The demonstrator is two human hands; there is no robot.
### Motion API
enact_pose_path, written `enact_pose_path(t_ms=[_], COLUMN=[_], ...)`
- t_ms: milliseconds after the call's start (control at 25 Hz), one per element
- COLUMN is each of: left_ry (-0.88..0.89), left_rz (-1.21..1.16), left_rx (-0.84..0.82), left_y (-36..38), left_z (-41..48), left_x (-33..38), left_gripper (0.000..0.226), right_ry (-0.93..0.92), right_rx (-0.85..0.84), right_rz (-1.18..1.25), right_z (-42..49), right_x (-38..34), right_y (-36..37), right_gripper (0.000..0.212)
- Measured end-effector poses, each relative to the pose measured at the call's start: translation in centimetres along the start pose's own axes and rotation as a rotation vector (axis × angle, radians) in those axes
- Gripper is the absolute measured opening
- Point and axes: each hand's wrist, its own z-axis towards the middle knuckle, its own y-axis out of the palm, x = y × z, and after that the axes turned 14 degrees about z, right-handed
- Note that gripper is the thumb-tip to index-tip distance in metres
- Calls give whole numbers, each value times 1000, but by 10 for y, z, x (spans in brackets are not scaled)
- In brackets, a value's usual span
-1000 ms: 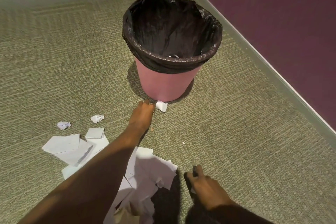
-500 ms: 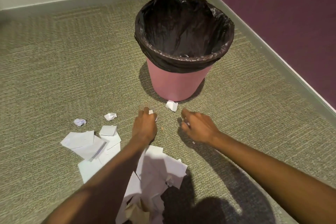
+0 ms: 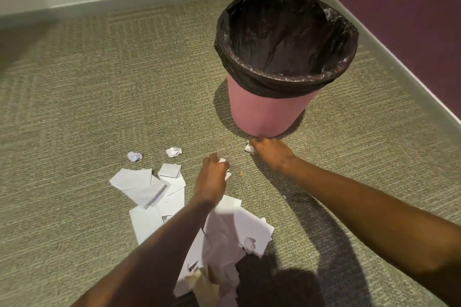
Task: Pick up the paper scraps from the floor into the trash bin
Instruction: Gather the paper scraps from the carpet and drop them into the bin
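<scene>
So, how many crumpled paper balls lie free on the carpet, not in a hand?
2: one small crumpled white paper ball farthest left, another to its right. Others may hide under the hands.

The floor [image 3: 99, 97] is a matt, ribbed olive carpet, rough in weave. At one o'clock the trash bin [image 3: 267, 112] shows smooth pink plastic, lined with a thin, glossy, wrinkled black plastic bag [image 3: 284, 40]. The paper scraps [image 3: 139, 182] at six to eight o'clock are matt white paper, some flat, some crumpled.
</scene>
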Motion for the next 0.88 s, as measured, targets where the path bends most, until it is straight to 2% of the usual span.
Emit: enact_pose_path(t_ms=[160,280,360,480,640,800,880], left_ry=[-105,-295,-423,-418,-350,-295,-300], left_rz=[-309,-556,-603,-463,-274,-193,-186], left_rx=[-14,36,115,115,-58,86,130], left_y=[4,-13,-31,-47,-23,-4,-5], left_z=[8,21,35,48,35,25,24], left_x=[-14,-40,-70,-106,-118,-116,-113], left_gripper=[22,15,15,16,13,8,9], right_ry=[-61,-28,9,28,4,-16,-59], right_rx=[-75,-62,-55,-111,-121,-118,-149], right_rz=[301,545,627,657,667,665,668], right_z=[-3,-7,-11,-18,-22,-25,-30], right_x=[-2,-11,-19,-26,-29,-31,-41], right_y=[16,14,10,8,7,-2,-14], right_gripper=[14,15,20,25,21,12,15])
